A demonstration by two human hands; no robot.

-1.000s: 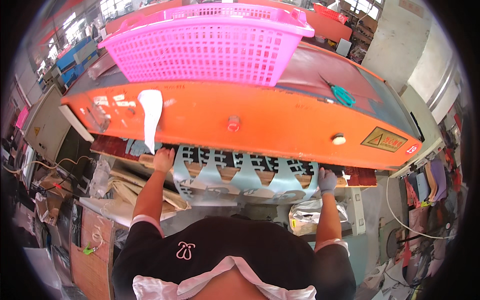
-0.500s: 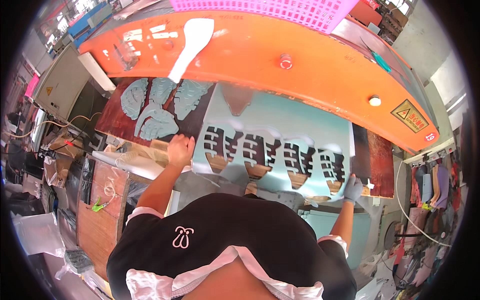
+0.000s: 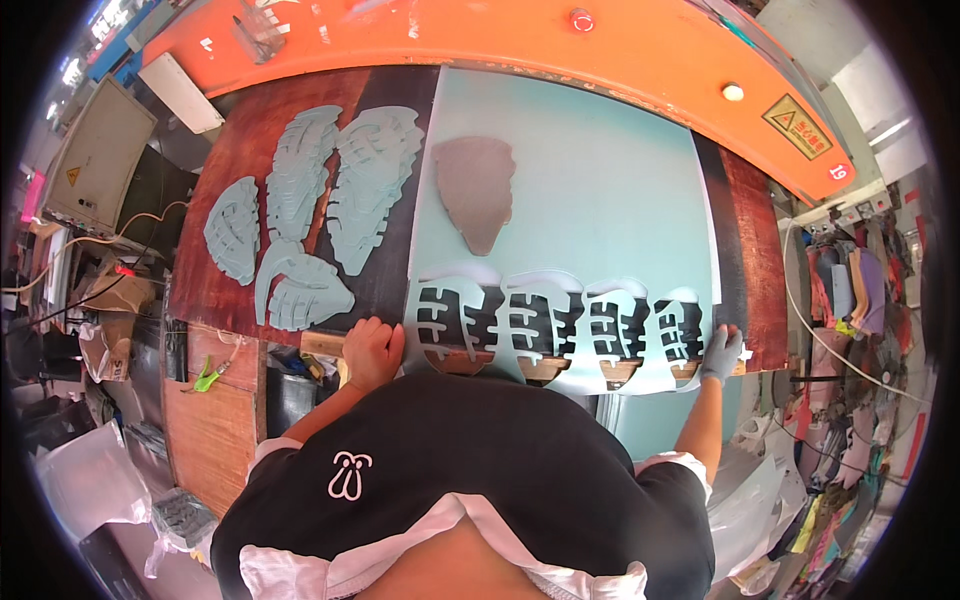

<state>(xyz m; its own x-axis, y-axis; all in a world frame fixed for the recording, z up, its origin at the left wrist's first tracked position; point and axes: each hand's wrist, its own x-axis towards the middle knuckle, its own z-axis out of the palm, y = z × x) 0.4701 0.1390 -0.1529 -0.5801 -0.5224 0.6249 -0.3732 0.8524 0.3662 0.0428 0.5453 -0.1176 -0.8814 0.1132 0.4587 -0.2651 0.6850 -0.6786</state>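
Note:
A pale green sheet [image 3: 580, 190] lies over the dark board of the worktable, with a row of toothed cut-outs along its near edge. On the sheet's left part rests a flat grey-brown pointed piece [image 3: 476, 190]. My left hand [image 3: 374, 352], bare, is curled closed at the table's front edge, just left of the sheet; what its fingers hold, if anything, is hidden. Closed at the sheet's near right edge is my right hand [image 3: 722, 352], in a grey glove. Several pale green cut pieces [image 3: 370, 180] with toothed edges lie left of the sheet, some in stacks.
An orange machine beam [image 3: 440, 35] with a red button [image 3: 581, 20] and a warning label spans the far side. A grey cabinet [image 3: 100, 150] stands at the left. Coloured scraps [image 3: 860, 300] hang at the right. A wooden panel [image 3: 212, 400] is below left.
The orange beam now sits higher in the picture, and more of the sheet, the pointed piece and the cut stacks shows. Both hands stay at the table's near side.

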